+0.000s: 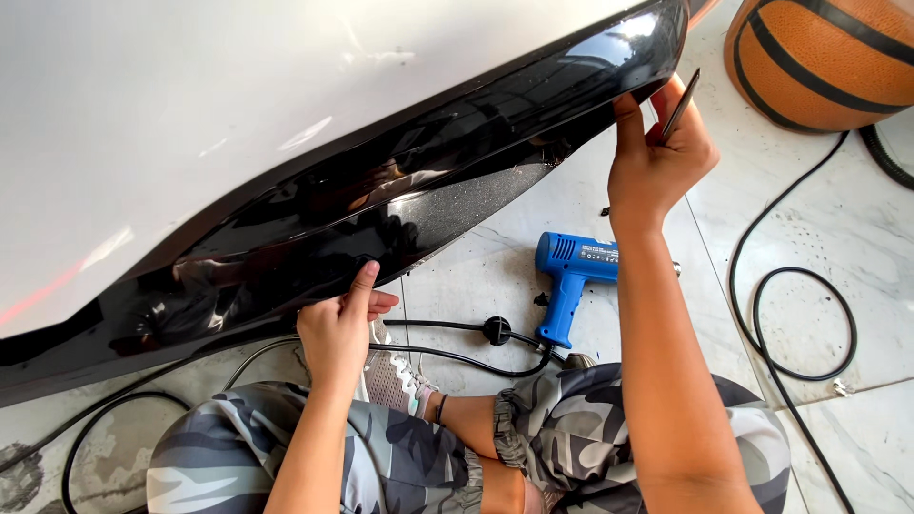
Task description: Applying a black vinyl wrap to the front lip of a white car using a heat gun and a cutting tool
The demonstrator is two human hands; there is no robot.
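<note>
Glossy black film: lies along the lower edge of the white car panel [190, 114], the black trim strip [400, 190] running from lower left to upper right.
Left hand [338, 324]: thumb and fingers pinching the strip's lower edge.
Right hand [657, 152]: closed on a thin dark blade [681, 105], thumb pressed to the strip's far end.
Floor: blue heat gun [571, 281] on marble tiles [828, 238], black cable [800, 324] looped beside it, basketball [824, 57] near.
Risk: blade tip sits at the film edge; a slip could score the finish or nick the thumb. Uneven pull from the left could crease the film.
</note>
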